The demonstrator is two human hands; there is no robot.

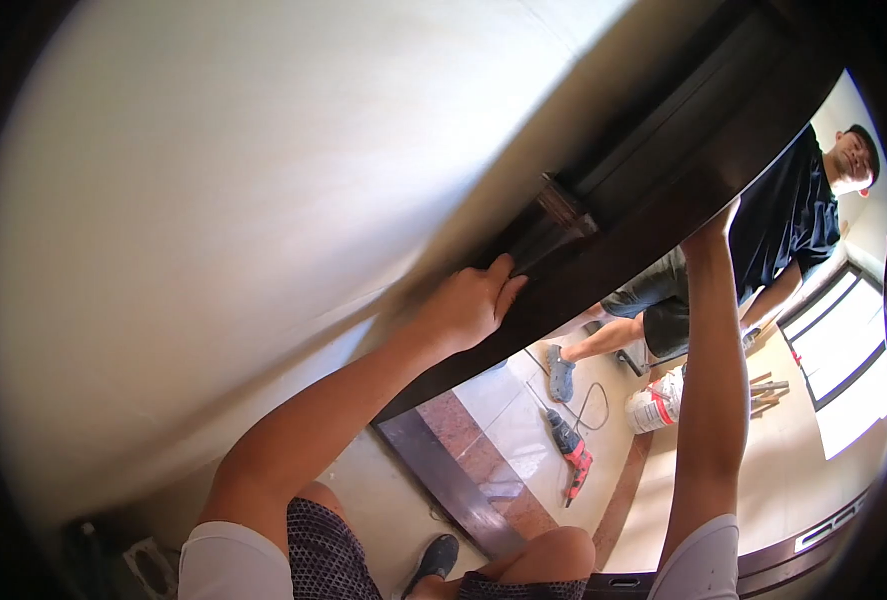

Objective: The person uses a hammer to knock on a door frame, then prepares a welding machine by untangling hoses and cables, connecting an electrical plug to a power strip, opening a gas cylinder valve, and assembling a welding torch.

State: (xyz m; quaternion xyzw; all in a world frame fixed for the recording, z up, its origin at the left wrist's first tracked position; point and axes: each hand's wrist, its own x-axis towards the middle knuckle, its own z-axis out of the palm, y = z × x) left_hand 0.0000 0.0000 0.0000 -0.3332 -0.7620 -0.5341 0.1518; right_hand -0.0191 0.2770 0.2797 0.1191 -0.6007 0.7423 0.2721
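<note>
Your left hand (469,305) curls its fingers over the edge of the dark brown wooden door frame (654,205), set against the white wall (244,200). Your right hand (712,232) presses higher on that frame; its grip cannot be told. A red power drill (572,458) lies on the tiled floor (509,430) below.

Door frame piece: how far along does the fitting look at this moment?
Done: the dark door frame piece stands up against the white wall. In hand: the left hand grips its edge, and the right hand presses higher up. Left: no fixing shows, and the red power drill lies unused on the floor, so it seems only held in place.
</note>
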